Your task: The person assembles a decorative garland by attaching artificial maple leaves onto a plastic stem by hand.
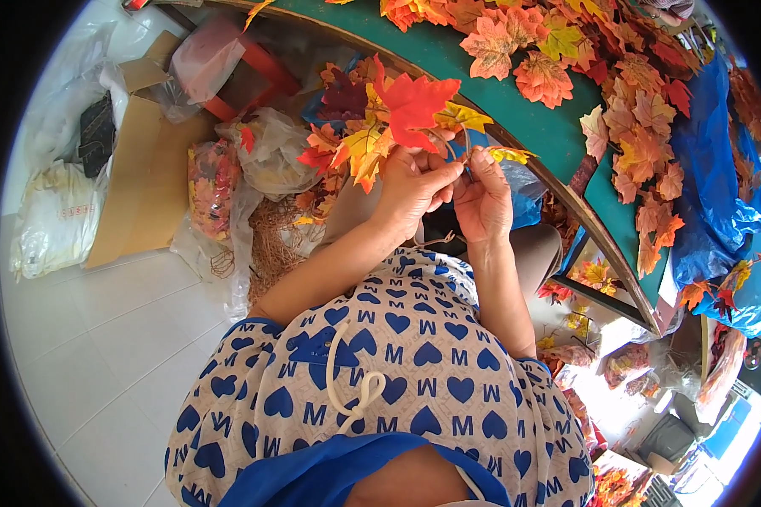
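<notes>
My left hand (pixel 414 188) is closed around the stem of a bunch of artificial maple leaves (pixel 389 114) in red, orange and yellow, held up in front of me. My right hand (pixel 484 196) sits close beside it, its fingertips pinching a small yellow leaf (pixel 509 155) at the bunch. A thin stem end hangs down between the two hands. Both forearms rise from my patterned blue and white top.
A green table (pixel 516 110) curves across the top right, strewn with loose artificial leaves (pixel 643 127) and blue plastic (pixel 719 186). On the white tiled floor at left lie cardboard (pixel 144 177), clear bags of leaves (pixel 216 182) and a white bag (pixel 55 220).
</notes>
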{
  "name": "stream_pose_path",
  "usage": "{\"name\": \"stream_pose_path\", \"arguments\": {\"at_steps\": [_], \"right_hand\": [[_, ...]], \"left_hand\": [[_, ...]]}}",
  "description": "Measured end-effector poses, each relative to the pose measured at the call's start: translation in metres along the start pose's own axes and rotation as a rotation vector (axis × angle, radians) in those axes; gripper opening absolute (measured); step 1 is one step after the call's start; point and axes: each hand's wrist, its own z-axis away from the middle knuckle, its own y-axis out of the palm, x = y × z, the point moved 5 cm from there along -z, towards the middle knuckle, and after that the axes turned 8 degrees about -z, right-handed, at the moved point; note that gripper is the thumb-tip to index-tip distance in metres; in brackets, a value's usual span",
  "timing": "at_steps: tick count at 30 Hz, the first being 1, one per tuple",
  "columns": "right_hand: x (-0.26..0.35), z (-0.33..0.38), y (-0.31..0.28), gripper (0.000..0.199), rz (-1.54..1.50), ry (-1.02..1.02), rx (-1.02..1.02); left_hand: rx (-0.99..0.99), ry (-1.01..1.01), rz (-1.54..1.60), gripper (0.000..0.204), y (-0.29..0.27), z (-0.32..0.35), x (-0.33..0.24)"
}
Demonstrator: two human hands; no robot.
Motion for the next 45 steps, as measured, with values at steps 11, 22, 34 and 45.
{"name": "stream_pose_path", "arguments": {"at_steps": [11, 22, 34, 45], "right_hand": [[-0.002, 0.0, -0.001, 0.009, 0.034, -0.03, -0.002], [-0.003, 0.002, -0.002, 0.007, 0.098, -0.069, 0.01], [-0.005, 0.006, 0.005, 0.016, 0.292, -0.305, 0.078], [-0.011, 0.007, 0.001, 0.017, 0.294, -0.312, 0.099]], "left_hand": [[-0.004, -0.014, 0.021, 0.035, -0.002, 0.0, 0.001], [-0.021, -0.034, 0.006, 0.037, -0.008, -0.001, 0.005], [0.001, 0.03, -0.03, 0.033, -0.011, -0.003, 0.0], [-0.047, 0.099, 0.03, 0.035, -0.013, -0.011, 0.008]]}}
